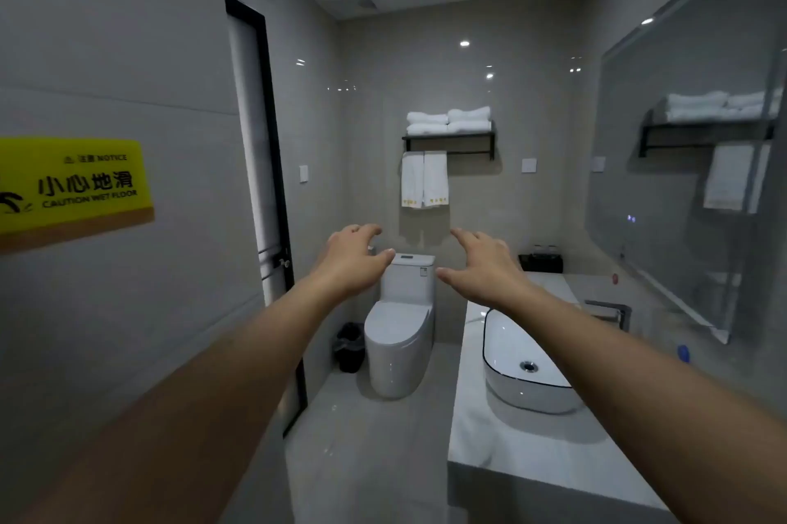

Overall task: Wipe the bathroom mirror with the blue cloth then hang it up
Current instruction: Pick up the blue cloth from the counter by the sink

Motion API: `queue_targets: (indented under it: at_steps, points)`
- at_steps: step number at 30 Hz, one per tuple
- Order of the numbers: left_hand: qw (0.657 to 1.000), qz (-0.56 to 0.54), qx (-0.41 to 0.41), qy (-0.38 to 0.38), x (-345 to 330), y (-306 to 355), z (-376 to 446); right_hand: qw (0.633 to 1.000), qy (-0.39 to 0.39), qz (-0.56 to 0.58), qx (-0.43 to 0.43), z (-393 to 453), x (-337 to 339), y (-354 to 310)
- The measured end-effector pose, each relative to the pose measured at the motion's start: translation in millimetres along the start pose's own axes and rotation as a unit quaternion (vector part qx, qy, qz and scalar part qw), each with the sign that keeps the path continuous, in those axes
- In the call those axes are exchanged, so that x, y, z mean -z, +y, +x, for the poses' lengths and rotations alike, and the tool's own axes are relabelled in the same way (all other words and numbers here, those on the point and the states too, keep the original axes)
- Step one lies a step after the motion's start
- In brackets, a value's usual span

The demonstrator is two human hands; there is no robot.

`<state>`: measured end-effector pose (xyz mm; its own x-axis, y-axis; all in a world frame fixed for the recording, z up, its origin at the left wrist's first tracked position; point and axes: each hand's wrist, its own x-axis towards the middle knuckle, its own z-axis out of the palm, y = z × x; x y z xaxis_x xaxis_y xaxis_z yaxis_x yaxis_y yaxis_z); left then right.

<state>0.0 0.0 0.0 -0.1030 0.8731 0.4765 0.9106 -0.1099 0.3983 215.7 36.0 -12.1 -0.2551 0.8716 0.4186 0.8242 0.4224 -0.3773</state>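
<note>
The large bathroom mirror (690, 166) covers the right wall above the counter. A small blue thing (683, 353), too small to identify, sits on the counter at the mirror's lower edge behind my right forearm. Both my arms are stretched out ahead at chest height. My left hand (351, 259) and my right hand (483, 264) hang in the air in front of the toilet, fingers spread, holding nothing. On the far wall a black towel rack (449, 138) carries folded white towels on top and two white towels on its bar.
A white basin (524, 361) sits on the pale counter (524, 451) at the right, with a faucet (609, 313) behind it. The toilet (400, 332) and a black bin (350, 347) stand ahead. A dark-framed door (259, 149) and a yellow wet-floor sign (72, 187) are on the left.
</note>
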Motion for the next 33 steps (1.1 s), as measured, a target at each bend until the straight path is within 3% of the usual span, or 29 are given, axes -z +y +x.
queue_targets:
  at_steps: [17,33]
  points:
    - [0.998,-0.017,-0.026,-0.05,-60.7,-135.8,185.9,0.998,0.0,-0.01,-0.06,171.3,-108.4,-22.4]
    - [0.998,-0.028,0.004,-0.052,-147.1,-176.5,283.3,0.999,-0.019,-0.016,-0.045,285.8,-167.2,37.9]
